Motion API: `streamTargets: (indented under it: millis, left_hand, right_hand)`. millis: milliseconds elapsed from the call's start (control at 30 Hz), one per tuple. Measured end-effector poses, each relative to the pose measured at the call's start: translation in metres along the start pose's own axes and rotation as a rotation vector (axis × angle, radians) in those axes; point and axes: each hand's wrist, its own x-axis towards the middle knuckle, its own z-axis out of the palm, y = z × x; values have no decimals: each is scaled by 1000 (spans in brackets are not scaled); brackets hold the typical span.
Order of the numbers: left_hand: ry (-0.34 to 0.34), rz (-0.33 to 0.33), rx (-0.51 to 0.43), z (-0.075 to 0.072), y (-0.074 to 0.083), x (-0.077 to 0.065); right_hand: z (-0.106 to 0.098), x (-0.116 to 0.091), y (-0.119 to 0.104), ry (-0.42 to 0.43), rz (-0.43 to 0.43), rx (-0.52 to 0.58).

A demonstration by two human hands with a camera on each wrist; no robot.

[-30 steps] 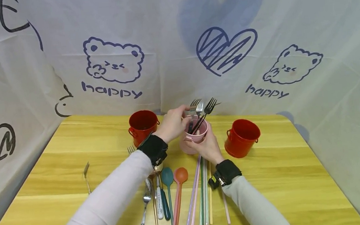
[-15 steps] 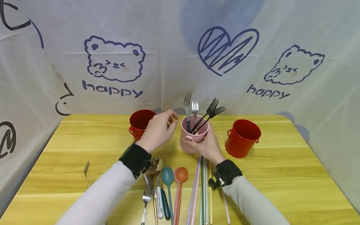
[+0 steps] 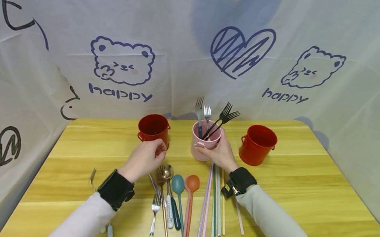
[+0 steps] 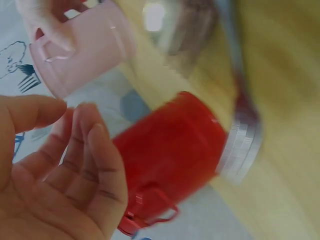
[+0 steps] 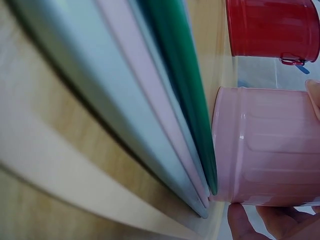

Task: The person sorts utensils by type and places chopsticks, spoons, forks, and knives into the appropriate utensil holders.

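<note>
My right hand (image 3: pixel 223 154) grips a small pink bucket (image 3: pixel 197 151), thumb near its rim and fingers round the right side. Several forks lean out of the bucket, among them a silver fork (image 3: pixel 199 112) with a dark handle and a black fork (image 3: pixel 225 112). Nothing is between the fingers of my left hand (image 3: pixel 146 159), which hovers in front of the left red bucket (image 3: pixel 154 127). In the left wrist view its fingers (image 4: pixel 87 150) bend loosely towards the thumb. Below that hand lie a silver fork (image 3: pixel 156 203) with a green handle and a copper-coloured fork (image 3: pixel 160 176).
Another red bucket (image 3: pixel 258 146) stands to the right. In front lie a metal spoon (image 3: pixel 168 172), a teal spoon (image 3: pixel 177 185), an orange spoon (image 3: pixel 192 184) and several pastel chopsticks (image 3: pixel 211 203). Another fork (image 3: pixel 93 174) lies at the left, partly under my forearm.
My left hand has let go of a fork at the pink bucket and moved left and towards me. That fork now leans in the bucket. My right hand keeps its grip.
</note>
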Motion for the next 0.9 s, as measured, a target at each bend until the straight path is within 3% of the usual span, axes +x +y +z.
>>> streamTargets:
  millis: [233, 400, 533, 733, 900]
  left_hand:
    - [-152, -77, 38, 2, -17, -24]
    - [-215, -123, 56, 9, -26, -35]
    - [-247, -139, 50, 13, -30, -38]
    - [-288, -147, 60, 15, -31, -37]
    - [-318, -149, 68, 19, -32, -37]
  right_hand:
    - [-7, -7, -25, -14, -57, 52]
    - [-8, -12, -36, -25, -68, 56]
    - [-7, -11, -34, -26, -55, 63]
    - [-3, -3, -8, -23, -68, 37]
    - [-6, -8, -28, -23, -53, 42]
